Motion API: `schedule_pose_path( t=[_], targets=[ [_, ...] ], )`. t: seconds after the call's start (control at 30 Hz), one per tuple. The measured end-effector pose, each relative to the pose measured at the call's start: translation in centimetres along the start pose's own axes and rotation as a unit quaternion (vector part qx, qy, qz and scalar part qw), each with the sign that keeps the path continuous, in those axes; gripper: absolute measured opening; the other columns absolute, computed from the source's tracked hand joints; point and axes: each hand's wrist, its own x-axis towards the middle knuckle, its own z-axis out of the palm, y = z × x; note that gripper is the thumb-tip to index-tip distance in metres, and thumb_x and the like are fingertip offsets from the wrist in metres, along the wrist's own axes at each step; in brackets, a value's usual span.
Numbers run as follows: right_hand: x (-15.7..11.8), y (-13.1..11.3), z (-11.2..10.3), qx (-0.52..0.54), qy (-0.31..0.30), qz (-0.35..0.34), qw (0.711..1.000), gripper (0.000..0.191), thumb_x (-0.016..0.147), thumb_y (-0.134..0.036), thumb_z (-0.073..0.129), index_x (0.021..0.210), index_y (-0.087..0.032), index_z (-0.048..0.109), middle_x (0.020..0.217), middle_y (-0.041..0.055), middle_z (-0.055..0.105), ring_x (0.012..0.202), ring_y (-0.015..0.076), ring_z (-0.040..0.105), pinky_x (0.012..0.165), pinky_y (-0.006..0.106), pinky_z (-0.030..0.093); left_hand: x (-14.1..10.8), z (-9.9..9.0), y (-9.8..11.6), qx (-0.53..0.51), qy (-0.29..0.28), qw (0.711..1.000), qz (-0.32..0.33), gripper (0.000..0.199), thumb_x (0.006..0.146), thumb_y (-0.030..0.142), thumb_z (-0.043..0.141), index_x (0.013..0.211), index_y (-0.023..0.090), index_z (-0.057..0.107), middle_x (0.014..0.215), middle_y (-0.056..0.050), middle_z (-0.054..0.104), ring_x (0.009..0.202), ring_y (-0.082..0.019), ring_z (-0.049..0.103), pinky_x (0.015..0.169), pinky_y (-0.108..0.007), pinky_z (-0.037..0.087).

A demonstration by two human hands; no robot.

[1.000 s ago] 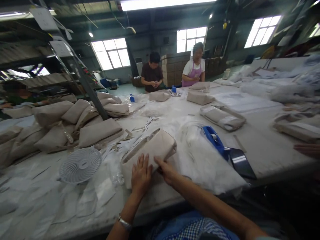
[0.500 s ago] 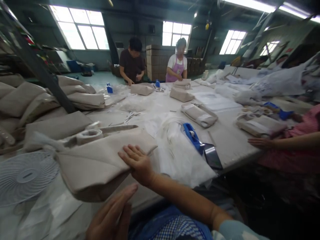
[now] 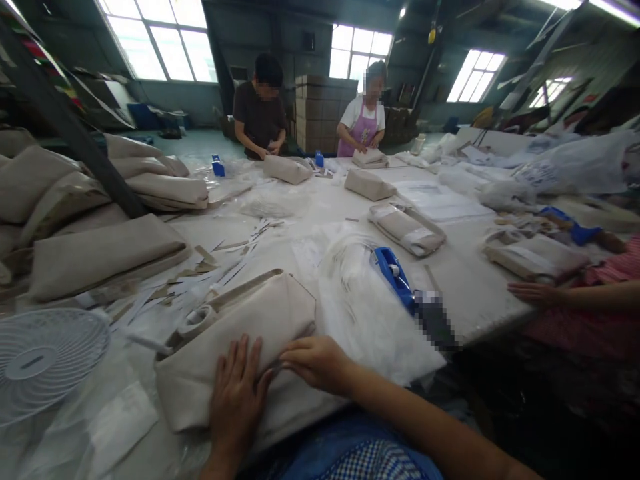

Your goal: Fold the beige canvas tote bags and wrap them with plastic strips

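Beige, leather-like material forms a folded bag (image 3: 260,313) lying aslant near the front edge of a cluttered white table (image 3: 475,293). The left hand (image 3: 235,393) presses on its near face, fingers spread, grasping nothing. The right hand (image 3: 317,363) has its fingertips drawn together at the bag's near side; whether they grip material cannot be told. The step looks like flattening or adjusting a fold; to go on calls for steady left-hand pressure while the right works the edge neatly. Plastic sleeves (image 3: 360,313) and a blue tape dispenser (image 3: 391,270) lie to the right. Marks on a clear bag (image 3: 575,163) are illegible; no brand can be read.
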Motion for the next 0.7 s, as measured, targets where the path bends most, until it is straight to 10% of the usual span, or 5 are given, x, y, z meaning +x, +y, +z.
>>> schedule_pose_path(
  t=[0.1, 0.23, 0.5, 0.7],
  targets=[
    [-2.6, 0.7, -1.1, 0.033, 0.062, 0.125, 0.99, 0.023, 0.1, -0.027, 0.051, 0.104, -0.019, 0.072, 0.104, 0.0047, 0.076, 0.093, 0.0142, 0.071, 0.086, 0.023, 0.054, 0.2, -0.6, 0.6, 0.016, -0.022, 1.0, 0.013, 0.069, 0.093, 0.053, 0.051, 0.154, 0.029, 0.028, 0.162, -0.013, 0.026, 0.148, -0.039, 0.025, 0.116, -0.064, 0.027],
    [-4.7, 1.2, 0.3, -0.004, -0.008, 0.198, 0.98, 0.018, 0.096, -0.024, 0.058, 0.088, -0.019, 0.073, 0.088, 0.004, 0.076, 0.081, 0.0168, 0.071, 0.076, 0.025, 0.054, 0.5, -0.8, 0.9, 0.014, -0.033, 0.999, 0.011, 0.07, 0.093, 0.046, 0.055, 0.155, 0.031, 0.024, 0.163, -0.013, 0.022, 0.148, -0.04, 0.024, 0.116, -0.067, 0.026],
    [-2.4, 5.4, -0.5, -0.225, -0.033, 0.201, 0.953, 0.056, 0.088, -0.035, 0.071, 0.137, -0.013, 0.056, 0.152, 0.0176, 0.045, 0.146, 0.0371, 0.032, 0.119, 0.061, 0.02, 0.5, -0.8, 0.7, 0.015, -0.017, 1.0, 0.017, 0.071, 0.092, 0.041, 0.059, 0.154, 0.032, 0.025, 0.163, -0.013, 0.023, 0.147, -0.04, 0.026, 0.115, -0.068, 0.028],
    [-4.8, 7.2, -5.3, -0.282, 0.039, 0.246, 0.926, 0.047, 0.096, -0.036, 0.059, 0.138, -0.016, 0.056, 0.149, 0.0146, 0.051, 0.146, 0.0318, 0.033, 0.122, 0.057, 0.018, 0.6, -0.7, 0.5, 0.034, -0.018, 0.999, 0.027, 0.071, 0.093, 0.039, 0.057, 0.155, 0.028, 0.024, 0.162, -0.016, 0.024, 0.146, -0.042, 0.027, 0.114, -0.067, 0.03]
  ],
)
